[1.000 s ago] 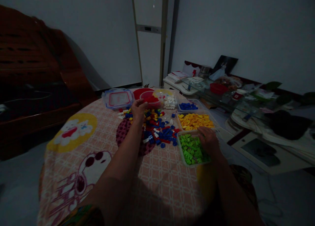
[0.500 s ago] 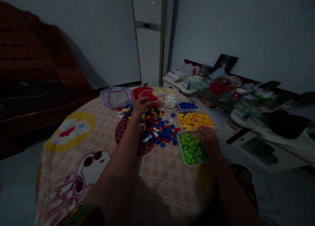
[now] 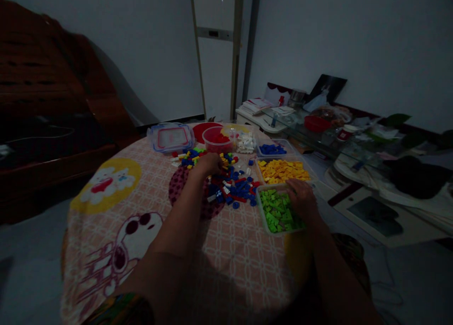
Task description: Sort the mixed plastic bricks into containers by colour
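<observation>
My left hand (image 3: 209,163) is down at the pile of mixed toy building bricks (image 3: 233,189), fingers bent and pressed together; what they pinch, if anything, is hidden. The pile holds mostly blue, red, white and yellow pieces. My right hand (image 3: 302,196) is curled over the back right rim of a clear plastic box of green bricks (image 3: 275,211). Just behind it stands a box of yellow bricks (image 3: 283,170). Farther back are a box of blue bricks (image 3: 272,149), a container of white bricks (image 3: 245,143) and a round tub with red bricks (image 3: 217,137).
A clear box or lid with a blue edge (image 3: 171,138) lies at the back left of the cloth-covered round table (image 3: 233,259). To the right stands a cluttered glass-topped cabinet (image 3: 300,126). A wooden bench (image 3: 53,89) is at the left.
My left hand has come down and toward me, from beside the red-brick tub to the mixed pile. My right hand stays at the green-brick box. The view has shifted slightly.
</observation>
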A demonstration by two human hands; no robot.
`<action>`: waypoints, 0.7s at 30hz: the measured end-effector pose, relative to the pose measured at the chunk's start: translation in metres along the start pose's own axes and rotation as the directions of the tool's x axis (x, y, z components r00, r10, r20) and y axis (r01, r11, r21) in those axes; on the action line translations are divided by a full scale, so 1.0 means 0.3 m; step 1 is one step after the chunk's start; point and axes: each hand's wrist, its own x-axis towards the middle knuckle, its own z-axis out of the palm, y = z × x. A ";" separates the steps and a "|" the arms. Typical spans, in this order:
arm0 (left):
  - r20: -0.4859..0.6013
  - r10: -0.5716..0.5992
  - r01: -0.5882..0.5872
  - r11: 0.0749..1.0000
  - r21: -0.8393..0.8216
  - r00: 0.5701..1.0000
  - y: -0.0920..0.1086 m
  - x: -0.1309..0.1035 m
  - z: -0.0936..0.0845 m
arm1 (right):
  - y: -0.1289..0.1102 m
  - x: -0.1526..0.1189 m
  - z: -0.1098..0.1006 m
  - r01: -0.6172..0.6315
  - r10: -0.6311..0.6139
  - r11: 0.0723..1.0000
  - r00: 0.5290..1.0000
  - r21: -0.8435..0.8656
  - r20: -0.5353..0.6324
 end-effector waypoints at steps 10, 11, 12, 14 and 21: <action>-0.118 0.039 -0.066 0.969 -0.237 0.992 -0.032 -0.002 -0.006 | 0.005 0.001 0.002 -0.007 0.006 1.000 1.000 0.028 0.004; -0.143 0.020 -0.068 0.939 -0.338 0.989 -0.040 -0.002 -0.004 | 0.004 0.001 0.001 -0.005 0.005 1.000 1.000 0.028 0.002; -0.169 -0.009 -0.070 0.890 -0.450 0.986 -0.046 -0.002 -0.001 | 0.003 0.001 -0.001 -0.003 0.003 1.000 1.000 0.026 0.002; -0.213 -0.087 -0.081 0.735 -0.673 0.973 -0.052 0.001 0.009 | 0.000 0.001 -0.004 0.001 -0.001 1.000 1.000 0.020 0.003; -0.395 -0.275 -0.315 0.293 -0.903 0.877 -0.041 0.062 0.054 | 0.002 0.002 0.000 0.020 -0.020 1.000 1.000 -0.006 -0.001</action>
